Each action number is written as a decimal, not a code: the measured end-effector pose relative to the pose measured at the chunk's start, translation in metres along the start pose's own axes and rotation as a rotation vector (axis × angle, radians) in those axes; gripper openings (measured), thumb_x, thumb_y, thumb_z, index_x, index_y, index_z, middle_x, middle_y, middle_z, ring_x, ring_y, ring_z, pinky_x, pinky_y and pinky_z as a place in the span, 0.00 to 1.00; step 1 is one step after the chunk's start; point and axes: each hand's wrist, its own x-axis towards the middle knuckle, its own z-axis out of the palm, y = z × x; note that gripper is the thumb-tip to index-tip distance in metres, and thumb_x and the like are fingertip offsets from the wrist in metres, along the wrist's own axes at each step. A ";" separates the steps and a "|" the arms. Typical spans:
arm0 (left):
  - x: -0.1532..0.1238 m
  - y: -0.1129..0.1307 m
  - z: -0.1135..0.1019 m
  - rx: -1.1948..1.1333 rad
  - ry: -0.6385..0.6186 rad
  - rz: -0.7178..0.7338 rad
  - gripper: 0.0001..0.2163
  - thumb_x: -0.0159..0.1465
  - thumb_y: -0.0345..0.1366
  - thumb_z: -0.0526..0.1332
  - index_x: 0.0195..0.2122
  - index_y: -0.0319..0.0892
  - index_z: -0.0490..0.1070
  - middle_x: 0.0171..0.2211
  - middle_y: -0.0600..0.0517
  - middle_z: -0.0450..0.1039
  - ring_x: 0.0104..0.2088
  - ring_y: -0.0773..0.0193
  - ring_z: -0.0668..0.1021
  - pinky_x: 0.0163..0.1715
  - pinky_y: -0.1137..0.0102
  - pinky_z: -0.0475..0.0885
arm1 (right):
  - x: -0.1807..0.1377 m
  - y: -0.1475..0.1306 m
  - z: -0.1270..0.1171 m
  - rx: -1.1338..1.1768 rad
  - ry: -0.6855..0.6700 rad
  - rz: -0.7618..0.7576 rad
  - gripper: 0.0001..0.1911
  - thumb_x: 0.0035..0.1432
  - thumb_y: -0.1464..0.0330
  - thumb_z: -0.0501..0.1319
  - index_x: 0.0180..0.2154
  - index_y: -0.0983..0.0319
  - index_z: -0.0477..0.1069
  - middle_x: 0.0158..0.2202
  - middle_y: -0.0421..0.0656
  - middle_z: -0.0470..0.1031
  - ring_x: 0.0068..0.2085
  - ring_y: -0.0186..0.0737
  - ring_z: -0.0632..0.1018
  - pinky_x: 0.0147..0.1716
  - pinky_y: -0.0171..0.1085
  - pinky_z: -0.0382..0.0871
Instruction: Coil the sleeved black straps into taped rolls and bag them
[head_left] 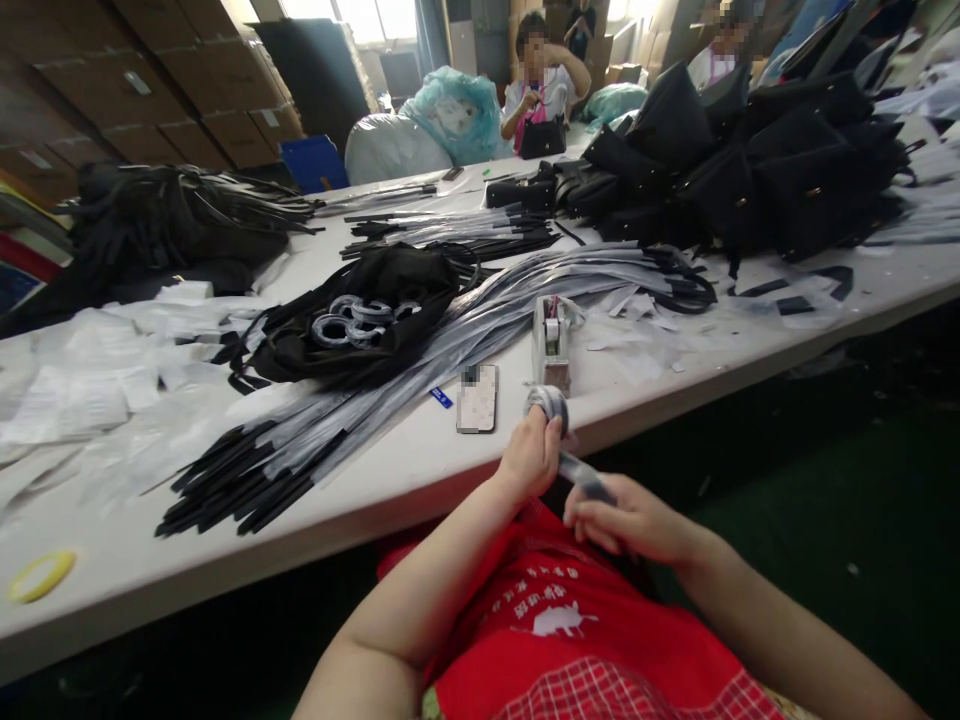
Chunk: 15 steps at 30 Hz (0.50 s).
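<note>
My left hand [531, 452] is closed around a coiled strap [553, 402], which looks grey-white, as if wrapped in film, with dark material showing. It is held just over the table's front edge. From the coil a short length runs down to my right hand [626, 515], whose fingers are closed on its darker end. Just beyond the coil a tape dispenser [553, 345] stands on the table. Left of it lie a phone [478, 400] in a light case and a small blue packet [441, 397]. Further back, several coiled straps [360, 322] rest on a black bag [300, 355].
Long film-wrapped straps [420, 370] lie across the white table [420, 480]. Black handbags [787, 170] are piled at the right, black straps [172, 225] at the left. Crumpled white wrapping [82, 390] and a yellow tape roll [43, 576] lie left. Across the table a person [544, 90] handles a bag.
</note>
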 end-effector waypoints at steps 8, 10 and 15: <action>-0.006 0.006 -0.008 0.229 -0.470 -0.267 0.28 0.68 0.53 0.45 0.20 0.41 0.70 0.17 0.50 0.67 0.22 0.61 0.72 0.29 0.67 0.65 | 0.015 0.017 -0.081 -0.720 0.376 -0.063 0.21 0.62 0.51 0.55 0.32 0.60 0.76 0.32 0.45 0.77 0.36 0.42 0.75 0.38 0.38 0.68; -0.001 0.003 -0.007 -0.005 -0.508 -0.417 0.33 0.68 0.58 0.39 0.21 0.41 0.70 0.11 0.55 0.59 0.14 0.66 0.64 0.21 0.70 0.62 | 0.021 0.027 -0.070 -0.752 0.377 -0.075 0.25 0.64 0.49 0.52 0.29 0.60 0.74 0.29 0.44 0.75 0.34 0.41 0.74 0.37 0.39 0.66; 0.007 -0.004 0.003 -0.935 -0.395 -0.709 0.32 0.66 0.62 0.46 0.25 0.37 0.71 0.08 0.63 0.46 0.09 0.74 0.54 0.15 0.76 0.62 | 0.041 0.050 -0.015 0.003 0.482 -0.019 0.36 0.61 0.38 0.40 0.30 0.60 0.70 0.20 0.40 0.68 0.21 0.36 0.66 0.21 0.37 0.59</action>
